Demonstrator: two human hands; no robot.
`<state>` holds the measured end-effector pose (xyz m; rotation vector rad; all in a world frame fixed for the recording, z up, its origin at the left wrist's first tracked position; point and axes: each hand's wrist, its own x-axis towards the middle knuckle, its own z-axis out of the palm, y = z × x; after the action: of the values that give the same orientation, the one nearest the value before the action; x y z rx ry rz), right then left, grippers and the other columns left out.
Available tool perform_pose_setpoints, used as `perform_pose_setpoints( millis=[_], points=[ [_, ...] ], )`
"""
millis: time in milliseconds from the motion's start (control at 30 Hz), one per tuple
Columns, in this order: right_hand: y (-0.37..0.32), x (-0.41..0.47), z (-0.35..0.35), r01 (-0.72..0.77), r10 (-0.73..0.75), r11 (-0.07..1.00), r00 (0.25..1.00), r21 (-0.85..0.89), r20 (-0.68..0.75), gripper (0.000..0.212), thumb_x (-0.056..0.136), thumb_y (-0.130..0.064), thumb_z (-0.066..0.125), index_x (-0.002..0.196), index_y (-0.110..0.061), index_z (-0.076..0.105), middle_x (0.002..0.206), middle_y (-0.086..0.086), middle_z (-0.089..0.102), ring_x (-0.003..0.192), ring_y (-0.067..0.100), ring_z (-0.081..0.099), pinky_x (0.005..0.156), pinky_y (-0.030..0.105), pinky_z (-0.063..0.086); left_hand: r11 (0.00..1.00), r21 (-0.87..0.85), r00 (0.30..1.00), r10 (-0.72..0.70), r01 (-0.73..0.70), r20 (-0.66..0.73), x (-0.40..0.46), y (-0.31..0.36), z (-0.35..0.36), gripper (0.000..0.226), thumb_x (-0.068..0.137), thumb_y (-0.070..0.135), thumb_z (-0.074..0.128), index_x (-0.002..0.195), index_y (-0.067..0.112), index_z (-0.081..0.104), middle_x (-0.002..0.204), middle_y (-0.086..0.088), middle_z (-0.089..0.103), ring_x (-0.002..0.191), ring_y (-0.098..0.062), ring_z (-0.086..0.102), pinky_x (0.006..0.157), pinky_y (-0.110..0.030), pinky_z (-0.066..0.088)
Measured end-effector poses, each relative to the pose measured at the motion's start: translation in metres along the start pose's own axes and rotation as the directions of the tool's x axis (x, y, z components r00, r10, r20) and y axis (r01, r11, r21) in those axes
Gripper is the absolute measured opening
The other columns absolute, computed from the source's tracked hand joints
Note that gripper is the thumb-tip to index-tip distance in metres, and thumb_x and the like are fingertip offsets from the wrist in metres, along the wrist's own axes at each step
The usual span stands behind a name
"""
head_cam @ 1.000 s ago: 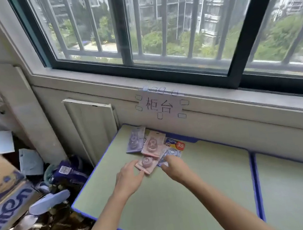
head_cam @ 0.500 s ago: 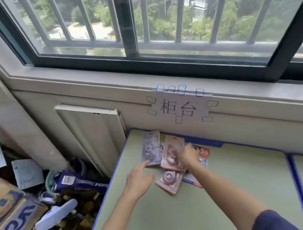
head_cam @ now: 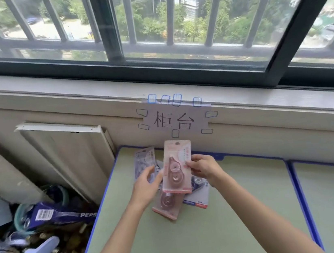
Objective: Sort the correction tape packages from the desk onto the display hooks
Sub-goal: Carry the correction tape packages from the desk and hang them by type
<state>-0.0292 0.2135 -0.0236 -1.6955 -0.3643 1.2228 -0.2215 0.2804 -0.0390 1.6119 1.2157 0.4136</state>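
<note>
Glossy plastic blister package (head_cam: pixel 176 167), matt desk (head_cam: pixel 198 239)

The right hand (head_cam: pixel 204 169) has lifted a pink package (head_cam: pixel 176 167) upright.

- pink correction tape package (head_cam: pixel 176 167), second pink package (head_cam: pixel 168 205) below it
- lilac package (head_cam: pixel 143 161); white package (head_cam: pixel 198 196), red strip
- desk (head_cam: pixel 218 236) pale green, blue edging
- sign (head_cam: pixel 177 120) grey, black characters
</note>
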Motion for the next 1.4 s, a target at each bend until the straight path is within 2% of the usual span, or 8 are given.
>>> perform_pose_setpoints(
  millis=[133,300,433,633,867,1100,1233,1400],
  points=[
    [-0.011,-0.014,0.016,0.097,-0.088,0.994,0.985,-0.052,0.147,0.019,0.089,-0.003,0.064,0.107,-0.005,0.068,0.084,0.004,0.069,0.064,0.007,0.064,0.062,0.015,0.053,0.951,-0.307,0.998,-0.028,0.042,0.049,0.005,0.009,0.005,0.012,0.092,0.020,0.066,0.102,0.016,0.062,0.099,0.002,0.070,0.093,-0.010,0.068,0.079,-0.018,0.051],
    [-0.012,-0.003,0.022,0.175,-0.164,0.969,0.984,-0.175,0.076,0.024,0.094,-0.017,0.060,0.112,-0.002,0.068,0.090,0.006,0.069,0.076,0.016,0.063,0.076,0.028,0.056,0.924,-0.379,0.998,-0.060,0.050,-0.015,0.006,0.000,-0.018,0.029,0.080,0.012,0.079,0.103,0.008,0.061,0.093,-0.010,0.074,0.080,-0.018,0.070,0.072,-0.025,0.055],
    [0.005,0.018,0.009,0.152,-0.208,0.714,0.978,-0.683,0.000,0.042,0.089,-0.033,0.066,0.123,-0.010,0.062,0.120,0.004,0.065,0.110,0.021,0.060,0.093,0.034,0.048,0.921,-0.385,0.991,-0.101,0.061,-0.085,0.005,-0.015,-0.039,0.024,0.081,0.015,0.079,0.095,0.011,0.060,0.097,-0.014,0.073,0.083,-0.024,0.068,0.073,-0.031,0.053],
    [0.043,0.031,0.024,0.019,-0.090,0.265,0.996,-0.964,-0.005,0.076,0.078,-0.055,0.069,0.136,-0.011,0.043,0.140,0.019,0.040,0.129,0.035,0.035,0.104,0.038,0.032,0.926,-0.372,0.981,-0.130,0.069,-0.141,-0.005,-0.033,-0.057,0.020,0.088,0.001,0.068,0.102,0.006,0.056,0.093,-0.010,0.066,0.080,-0.022,0.062,0.058,-0.014,0.051],
    [0.031,0.024,0.016,-0.012,-0.105,0.596,0.990,-0.803,-0.093,0.050,0.082,-0.011,0.065,0.125,-0.002,0.040,0.124,0.018,0.054,0.105,0.028,0.050,0.082,0.033,0.043,0.894,-0.438,0.975,-0.169,0.091,-0.143,-0.011,-0.051,-0.067,0.022,0.088,0.002,0.068,0.107,0.009,0.060,0.101,-0.012,0.068,0.089,-0.026,0.062,0.077,-0.035,0.049],
    [-0.024,-0.003,-0.011,0.168,-0.117,0.760,0.986,-0.628,0.122,0.014,0.085,-0.006,0.064,0.090,-0.013,0.054,0.090,0.008,0.061,0.072,0.016,0.057,0.056,0.023,0.046,0.848,-0.525,0.989,-0.129,0.070,-0.076,-0.017,-0.039,-0.052,0.030,0.083,0.026,0.077,0.108,0.014,0.064,0.100,-0.007,0.073,0.085,-0.020,0.069,0.080,-0.034,0.053],
    [-0.033,-0.020,0.024,0.246,-0.123,0.827,0.957,-0.506,0.265,0.015,0.086,-0.005,0.068,0.094,-0.009,0.056,0.092,0.010,0.063,0.076,0.017,0.062,0.070,0.027,0.056,0.851,-0.517,0.996,-0.078,0.086,0.037,-0.018,-0.032,-0.039,0.075,0.053,0.058,0.081,0.112,0.015,0.065,0.104,-0.007,0.075,0.095,-0.026,0.072,0.088,-0.044,0.055],
    [-0.027,-0.017,0.054,0.263,-0.184,0.796,0.963,-0.545,0.196,0.024,0.086,-0.016,0.071,0.104,-0.010,0.057,0.099,0.005,0.064,0.088,0.018,0.065,0.081,0.034,0.057,0.894,-0.442,0.995,-0.041,0.078,0.092,-0.016,-0.031,-0.030,0.082,0.041,0.050,0.086,0.109,0.009,0.066,0.099,-0.011,0.076,0.089,-0.025,0.072,0.079,-0.035,0.057]
  ],
)
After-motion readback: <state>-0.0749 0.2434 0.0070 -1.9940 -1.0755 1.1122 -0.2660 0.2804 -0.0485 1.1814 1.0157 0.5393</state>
